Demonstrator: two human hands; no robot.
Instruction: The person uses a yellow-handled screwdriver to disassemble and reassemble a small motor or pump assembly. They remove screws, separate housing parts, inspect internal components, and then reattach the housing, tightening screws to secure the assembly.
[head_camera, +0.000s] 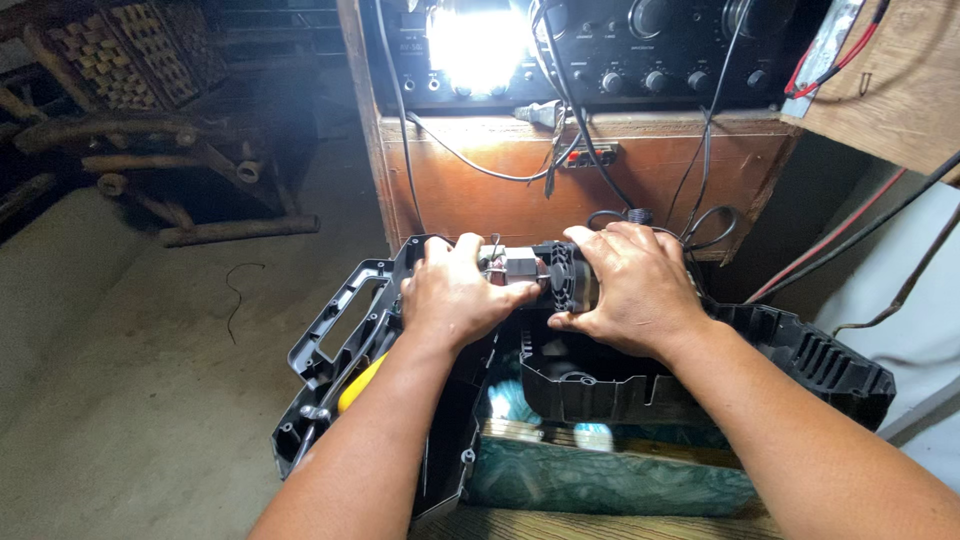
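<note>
Between my two hands I hold a small electric motor (528, 272), a dark cylinder with a metal core and a black fan-like ring at its right end. It sits raised just above the open black plastic housing (610, 385), in front of the wooden cabinet (500, 180).

My left hand (458, 296) wraps the motor's left end: the fingers are curled over the top, close together, and the thumb presses in along the near side toward the metal core. My right hand (632, 288) covers the right end, fingers bent over the fan ring and packed side by side, thumb tucked underneath at the ring's lower edge. Both hands are clamped on the motor, not spread.

Directly below, the black plastic housing lies open like a tray, its deep hollow facing up; I can see only dark ribbed walls inside it, and what lies at the bottom is too dim to tell. To the left, touching it, is another black shell piece (345, 350) with a handle-shaped cutout, and a yellow-handled tool (360, 383) rests in it, partly under my left forearm. The housing parts sit on a greenish block (600, 480).

Behind, black cables (700, 150) hang down the cabinet front from a dark unit with knobs (650, 50) on top, beside a bright lamp (478, 40). Rough wooden furniture (150, 130) stands on the concrete floor (130, 400) at far left.
</note>
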